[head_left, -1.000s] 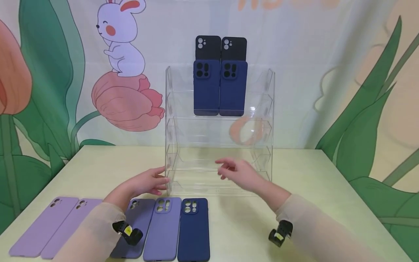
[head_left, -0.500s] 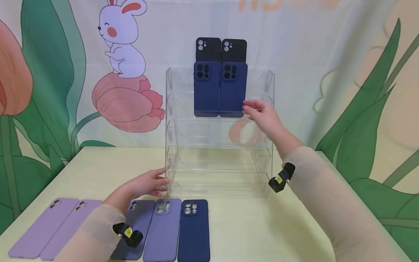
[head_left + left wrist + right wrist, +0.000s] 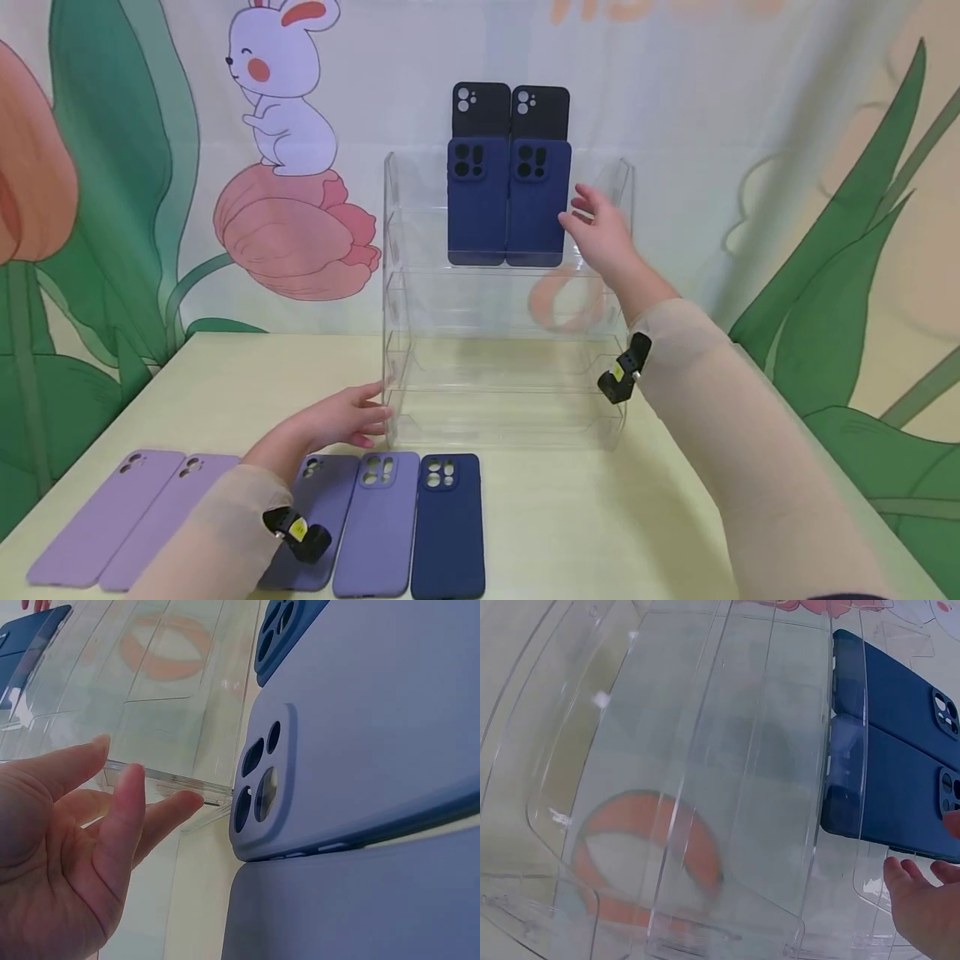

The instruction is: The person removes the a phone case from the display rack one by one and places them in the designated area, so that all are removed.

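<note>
Right hand (image 3: 930,907) beside blue cases (image 3: 900,787) in clear rack (image 3: 679,825)

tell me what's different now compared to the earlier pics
The right hand has risen, drifting slightly right, from the lower tiers of the clear rack to the edge of the right-hand upright blue case; contact is unclear. The left hand stays at the rack's lower left; all visible cases stayed put.

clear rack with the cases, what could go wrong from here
The right hand, at the edge of the right-hand blue case, might shove it into its neighbour. The black cases standing behind them could get knocked askew. If the clear rack slid toward the person, it might bump the navy case lying just in front.
</note>
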Demonstrator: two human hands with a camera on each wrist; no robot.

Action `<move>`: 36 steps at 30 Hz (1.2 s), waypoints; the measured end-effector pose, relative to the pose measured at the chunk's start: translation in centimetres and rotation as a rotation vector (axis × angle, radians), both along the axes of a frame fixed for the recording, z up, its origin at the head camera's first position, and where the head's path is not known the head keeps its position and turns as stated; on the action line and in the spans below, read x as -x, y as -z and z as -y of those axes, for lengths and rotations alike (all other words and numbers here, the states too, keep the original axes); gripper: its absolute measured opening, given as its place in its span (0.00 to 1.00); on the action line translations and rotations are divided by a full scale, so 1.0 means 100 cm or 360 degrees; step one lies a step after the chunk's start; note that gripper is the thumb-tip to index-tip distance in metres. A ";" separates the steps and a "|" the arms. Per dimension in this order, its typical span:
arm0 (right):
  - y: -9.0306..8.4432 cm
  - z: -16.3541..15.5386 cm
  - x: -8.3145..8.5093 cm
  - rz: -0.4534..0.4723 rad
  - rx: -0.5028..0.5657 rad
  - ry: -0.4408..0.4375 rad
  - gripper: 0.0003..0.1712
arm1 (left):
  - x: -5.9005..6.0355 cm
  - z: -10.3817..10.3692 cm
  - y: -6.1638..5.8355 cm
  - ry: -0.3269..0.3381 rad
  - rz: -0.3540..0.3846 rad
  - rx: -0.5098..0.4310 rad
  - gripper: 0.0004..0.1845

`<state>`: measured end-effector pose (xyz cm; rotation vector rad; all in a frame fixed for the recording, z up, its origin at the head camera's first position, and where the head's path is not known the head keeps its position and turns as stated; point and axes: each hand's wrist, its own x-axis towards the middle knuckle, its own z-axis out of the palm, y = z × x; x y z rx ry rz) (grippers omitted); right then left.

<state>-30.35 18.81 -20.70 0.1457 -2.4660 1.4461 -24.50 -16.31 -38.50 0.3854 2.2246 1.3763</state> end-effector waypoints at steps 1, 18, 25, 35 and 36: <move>0.001 0.002 0.001 0.0015 0.0001 0.0000 0.33 | -0.001 0.001 0.000 -0.0005 0.0002 0.0004 0.37; -0.001 0.013 0.011 -0.0047 -0.0127 0.0202 0.24 | -0.004 0.005 -0.006 0.0015 -0.0014 -0.0013 0.36; -0.002 0.012 0.013 -0.0200 -0.0024 0.0078 0.20 | -0.001 0.002 -0.003 0.0008 -0.0005 -0.0032 0.37; -0.003 0.000 0.005 -0.0342 0.0189 0.0000 0.20 | 0.000 -0.001 0.005 -0.0034 0.0003 0.0003 0.36; -0.003 0.000 0.003 -0.0342 0.0202 -0.0008 0.20 | 0.000 -0.001 0.005 -0.0035 0.0002 0.0005 0.36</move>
